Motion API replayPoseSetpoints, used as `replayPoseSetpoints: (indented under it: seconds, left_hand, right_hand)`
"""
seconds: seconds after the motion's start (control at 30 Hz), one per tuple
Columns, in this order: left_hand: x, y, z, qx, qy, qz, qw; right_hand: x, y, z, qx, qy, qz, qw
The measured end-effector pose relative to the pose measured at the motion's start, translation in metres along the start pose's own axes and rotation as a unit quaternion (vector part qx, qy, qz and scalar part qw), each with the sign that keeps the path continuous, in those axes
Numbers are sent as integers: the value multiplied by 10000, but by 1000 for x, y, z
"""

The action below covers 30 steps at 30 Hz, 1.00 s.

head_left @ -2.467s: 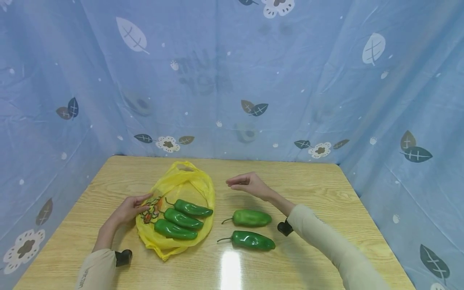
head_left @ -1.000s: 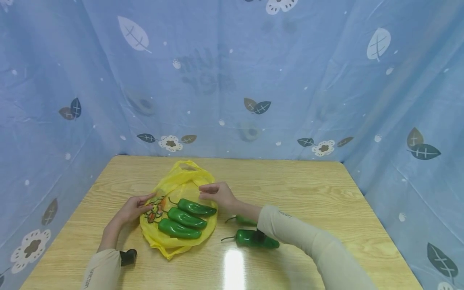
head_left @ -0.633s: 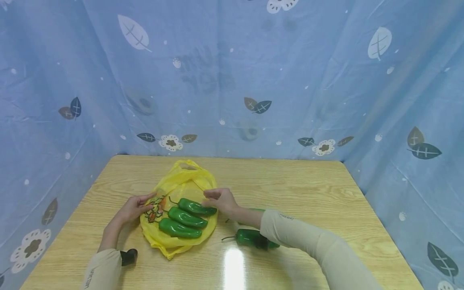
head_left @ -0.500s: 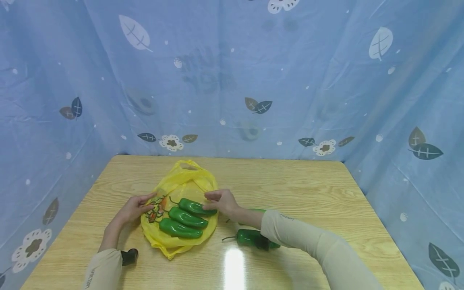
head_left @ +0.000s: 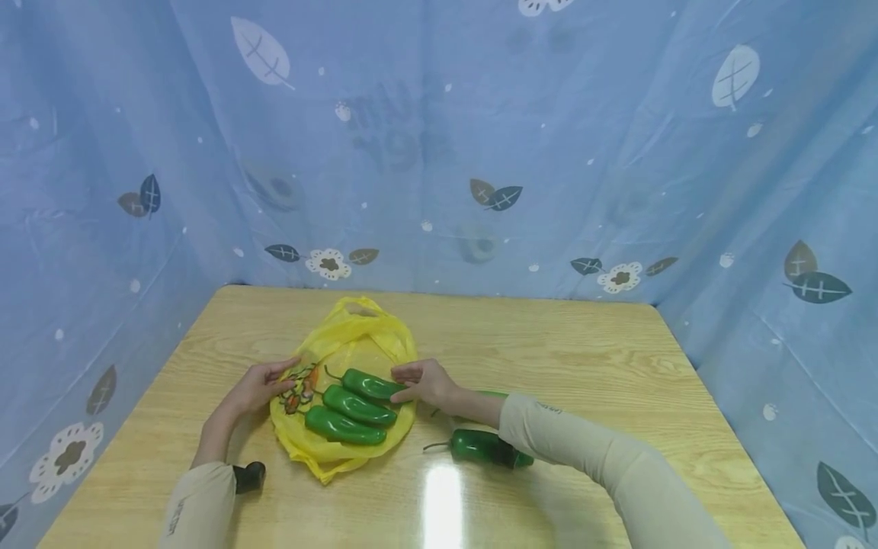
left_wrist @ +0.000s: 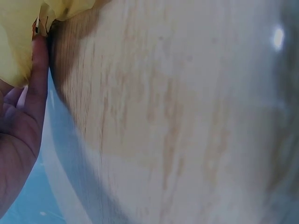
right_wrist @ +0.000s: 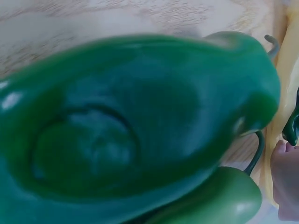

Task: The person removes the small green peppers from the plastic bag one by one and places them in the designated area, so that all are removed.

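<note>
Three glossy green peppers lie in an open yellow plastic bag (head_left: 366, 329) at the table's left. My left hand (head_left: 255, 385) holds the bag's left rim, thumb over the printed patch. In the left wrist view the yellow film (left_wrist: 14, 42) sits against its fingers. My right hand (head_left: 428, 383) is at the bag's right side, thumb and fingers around the tip of the rearmost green pepper (head_left: 366, 383). The right wrist view shows that hand (right_wrist: 286, 179) right at the pepper's tip (right_wrist: 292, 125). The middle pepper (head_left: 357, 406) and front pepper (head_left: 343, 425) lie beside it.
On the wooden table (head_left: 562, 343), another green pepper (head_left: 473, 444) lies right of the bag, partly under my right forearm. A second one behind it is mostly hidden by the forearm. A blue patterned curtain (head_left: 439, 152) stands behind and at both sides.
My right hand has come from above the table right of the bag, over the bag, then down to the rearmost pepper's tip. My left hand stays on the rim. The view has shifted slightly.
</note>
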State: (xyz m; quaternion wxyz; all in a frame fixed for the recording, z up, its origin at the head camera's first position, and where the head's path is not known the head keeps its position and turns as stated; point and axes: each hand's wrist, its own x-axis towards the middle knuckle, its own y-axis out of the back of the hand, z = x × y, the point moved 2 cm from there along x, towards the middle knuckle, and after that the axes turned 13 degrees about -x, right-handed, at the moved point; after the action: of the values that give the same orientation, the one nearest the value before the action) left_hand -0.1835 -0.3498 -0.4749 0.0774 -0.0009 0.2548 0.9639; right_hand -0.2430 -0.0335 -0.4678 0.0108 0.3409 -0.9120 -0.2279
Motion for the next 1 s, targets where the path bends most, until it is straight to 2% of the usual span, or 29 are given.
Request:
replayPoseSetpoints:
  seconds: [0.17,0.3,0.7,0.83,1.0]
  left_hand:
    - [1,2,2,6,3,-28,10000]
    - [1,2,2,41,11,-28,10000]
    - [0,0,0,-132,28,-36,9999]
    - [0,0,-1,-190,17,-62,9998]
    - [-1,0,0,-158,38,-31,9999]
  right_hand:
    - [0,0,0,-79,69,-108,9999]
    - [1,-3,-1,-348,73,-140,9993]
    - [3,-7,-6,-1064,-223,105,9940]
    - [3,-5,-7,-1170,-44,163,9930]
    - [7,1,-8,-930,271,114,9952]
